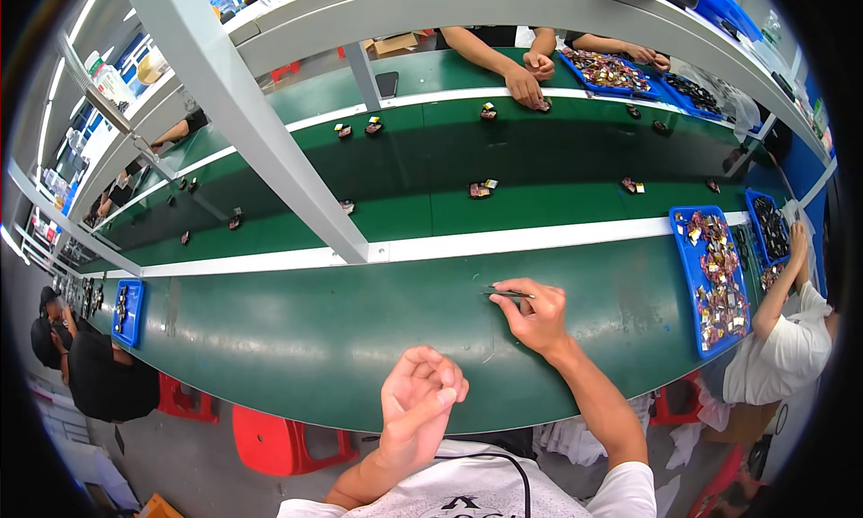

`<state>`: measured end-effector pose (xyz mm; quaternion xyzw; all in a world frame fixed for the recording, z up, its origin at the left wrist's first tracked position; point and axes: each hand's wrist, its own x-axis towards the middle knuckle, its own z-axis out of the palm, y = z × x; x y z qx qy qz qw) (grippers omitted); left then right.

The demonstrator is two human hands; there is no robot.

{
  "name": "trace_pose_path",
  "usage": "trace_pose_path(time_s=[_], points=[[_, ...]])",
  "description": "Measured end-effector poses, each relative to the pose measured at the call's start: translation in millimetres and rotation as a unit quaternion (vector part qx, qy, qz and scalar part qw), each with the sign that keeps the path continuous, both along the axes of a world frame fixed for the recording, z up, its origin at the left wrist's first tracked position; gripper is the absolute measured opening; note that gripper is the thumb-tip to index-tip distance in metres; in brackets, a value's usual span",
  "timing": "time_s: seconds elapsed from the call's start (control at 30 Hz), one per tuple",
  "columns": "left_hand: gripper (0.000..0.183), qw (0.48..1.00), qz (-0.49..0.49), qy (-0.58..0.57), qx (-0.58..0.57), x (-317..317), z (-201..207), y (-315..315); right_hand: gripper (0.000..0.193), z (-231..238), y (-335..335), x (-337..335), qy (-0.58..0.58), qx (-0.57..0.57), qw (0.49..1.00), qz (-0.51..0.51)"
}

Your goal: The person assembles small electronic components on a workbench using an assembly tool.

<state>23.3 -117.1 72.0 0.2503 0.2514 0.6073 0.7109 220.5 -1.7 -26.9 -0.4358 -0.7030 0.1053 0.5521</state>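
My right hand (537, 316) grips a pair of thin dark tweezers (511, 292) between thumb and fingers, above the green worktable (297, 338). The tweezers' tips point left and nothing shows between them. Near the table's front edge, my left hand (421, 397) is raised with its palm turned up. Its fingers are curled in toward the thumb, and I see nothing in them. To the right of my right hand stands a blue tray (680, 266) full of small parts with reddish, yellow and white bits.
Beyond a white rail (503, 238), a green conveyor belt (413, 205) carries scattered small assemblies (483, 189). A slanting grey post (261, 132) rises at left. Another blue tray (129, 313) sits far left. Co-workers sit at both sides and across. A red stool (279, 442) stands below.
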Motion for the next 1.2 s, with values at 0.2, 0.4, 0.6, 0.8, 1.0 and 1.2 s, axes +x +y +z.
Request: trace_pose_path(time_s=[0.2,0.4,0.6,0.8,1.0,1.2], points=[[0.042,1.000,-0.002,-0.007,-0.001,-1,-2,-1,0.019,2,-1,-1,-0.009,0.002,1.000,-0.002],[0.042,1.000,-0.005,-0.015,0.018,-1,-3,-2,0.019,4,-1,-1,-0.011,0.002,1.000,-0.002],[0.040,0.998,-0.017,-0.032,0.047,-3,-8,-3,0.019,6,-1,0,-0.011,0.001,1.000,0.000],[0.037,0.996,-0.025,-0.045,0.070,-4,-11,-4,0.018,4,-1,0,-0.015,-0.003,1.000,-0.001],[0.035,0.995,-0.033,-0.051,0.080,-5,-11,-5,0.018,4,-1,1,-0.026,-0.005,1.000,-0.003],[0.030,0.995,-0.031,-0.066,0.067,-3,-4,-5,0.018,2,-1,1,-0.027,-0.011,1.000,-0.004]])
